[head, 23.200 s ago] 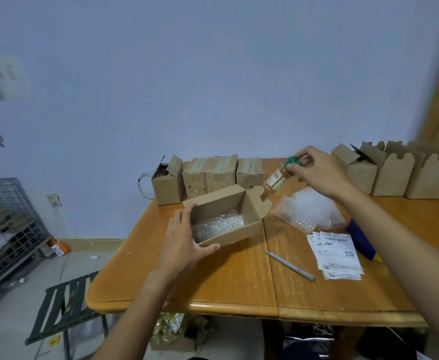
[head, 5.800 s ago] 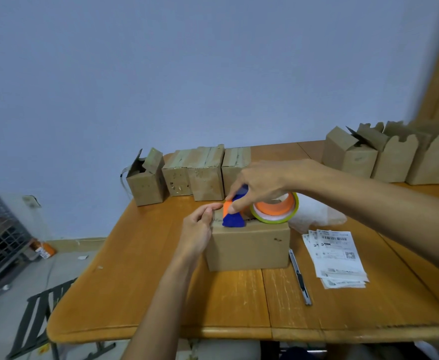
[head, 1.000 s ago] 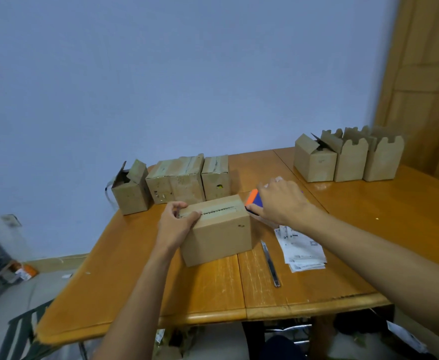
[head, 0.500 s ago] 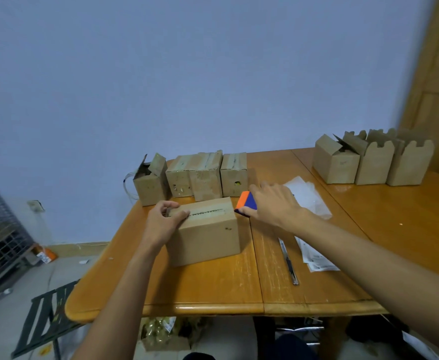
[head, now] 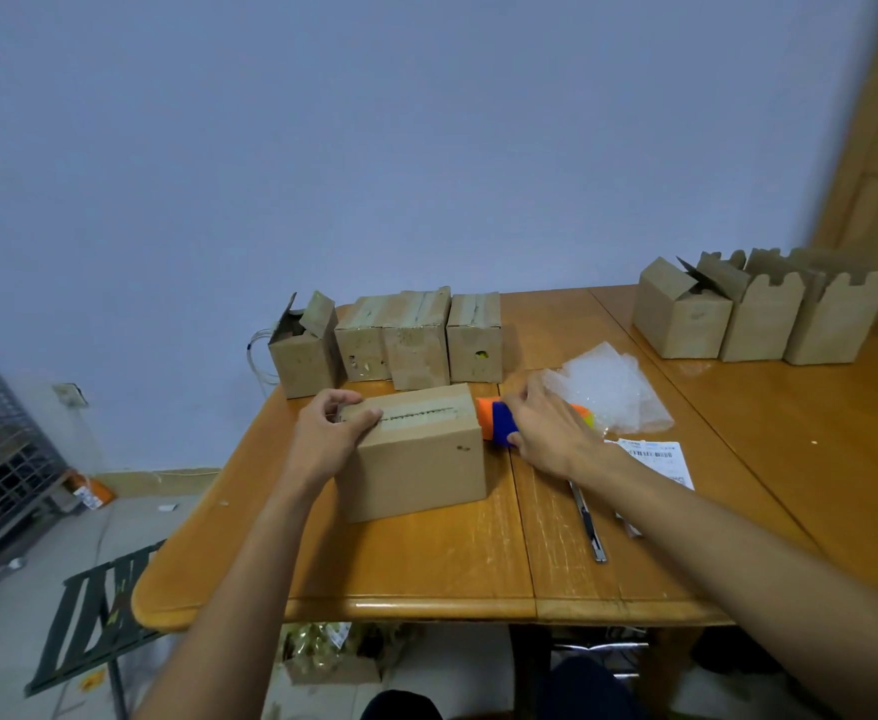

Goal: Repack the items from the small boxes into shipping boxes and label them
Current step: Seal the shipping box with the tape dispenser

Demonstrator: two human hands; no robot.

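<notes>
Head camera, looking down at the wooden table point(head: 426, 563). Dead centre sits the big box point(head: 410, 459), flaps down, a strip of clear tape point(head: 418, 415) running along the top seam. The left hand point(head: 330, 433) grips the box's top left corner, fingers curled over the edge and thumb on the near face. The right hand point(head: 548, 428) is just off the box's right end, fingers wrapped over the orange and blue tape dispenser point(head: 494, 423), thumb tucked under it; the dispenser's nose touches the box's top right edge.

Along the back, four small boxes point(head: 416, 340) stand in a row, the leftmost with its flaps up, the others taped. Far right, three open boxes point(head: 759, 314) stand side by side. Bubble wrap point(head: 608, 387) lies behind the right hand. By the right wrist is a stack of labels point(head: 657, 457): a barcode and printed lines show, too small to read. A slim metal tool, probably a utility knife point(head: 590, 522), lies beside the forearm. A green chair point(head: 93, 615) stands on the floor at left.
</notes>
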